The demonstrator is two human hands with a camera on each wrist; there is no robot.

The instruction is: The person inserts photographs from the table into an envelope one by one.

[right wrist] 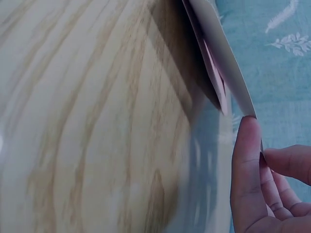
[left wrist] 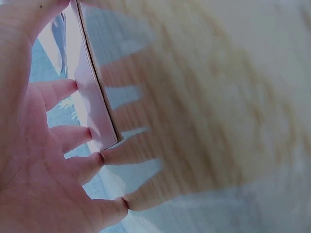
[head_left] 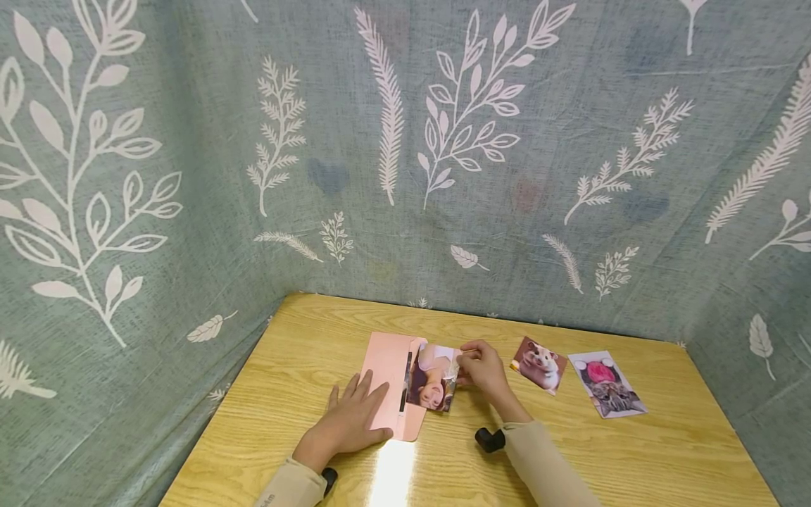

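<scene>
A pink envelope-like folder (head_left: 384,352) lies flat on the wooden table. My left hand (head_left: 352,415) rests on its left part with fingers spread; the left wrist view shows the fingertips at the folder's edge (left wrist: 92,107). At the folder's right side is a photo of a person (head_left: 434,377), upside down, overlapping the folder's opening. My right hand (head_left: 484,371) pinches the photo's right edge between thumb and fingers. In the right wrist view, the photo's pale back (right wrist: 228,63) is tilted up off the table, beside the folder's edge.
Right of my right hand lie a photo of a white hamster (head_left: 538,365) and a photo of a cat with a pink ball (head_left: 608,384). The wooden table (head_left: 304,345) meets a green leaf-patterned cloth (head_left: 355,267) at the back and sides.
</scene>
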